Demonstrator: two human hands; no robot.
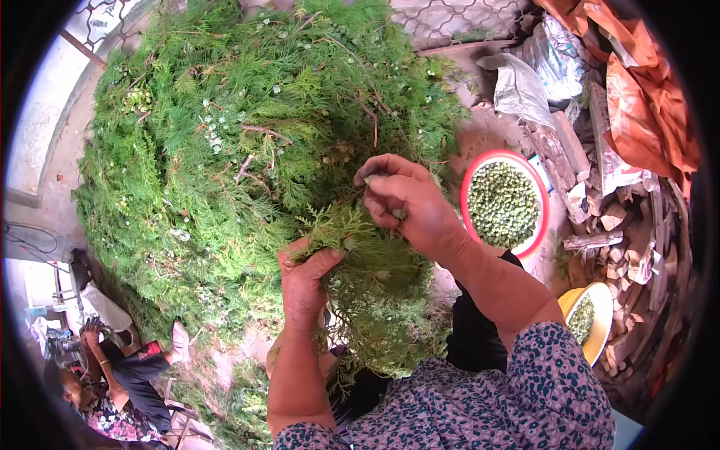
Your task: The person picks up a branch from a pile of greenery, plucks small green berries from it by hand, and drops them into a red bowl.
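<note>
In the head view my left hand (pixel 306 276) is closed around a leafy conifer sprig (pixel 337 229) with flat, scaly green foliage, thumb on top. My right hand (pixel 411 201) is just to the right and above it, its fingers curled in. A small green cone (pixel 399 214) shows among those fingers, and another greenish bit is at the thumb tip. More cut foliage hangs below the hands over my lap. Beyond them rises a large heap of conifer branches (pixel 202 157), with pale small cones on some twigs.
On the right stands a red-rimmed basin (pixel 466 196) full of small green cones. Nearer me is a yellow bowl (pixel 603 319) with more green pieces. Split firewood (pixel 615 217), sacks (pixel 521 90) and an orange tarp (pixel 645 105) line the right side. Another person (pixel 120 390) sits at lower left.
</note>
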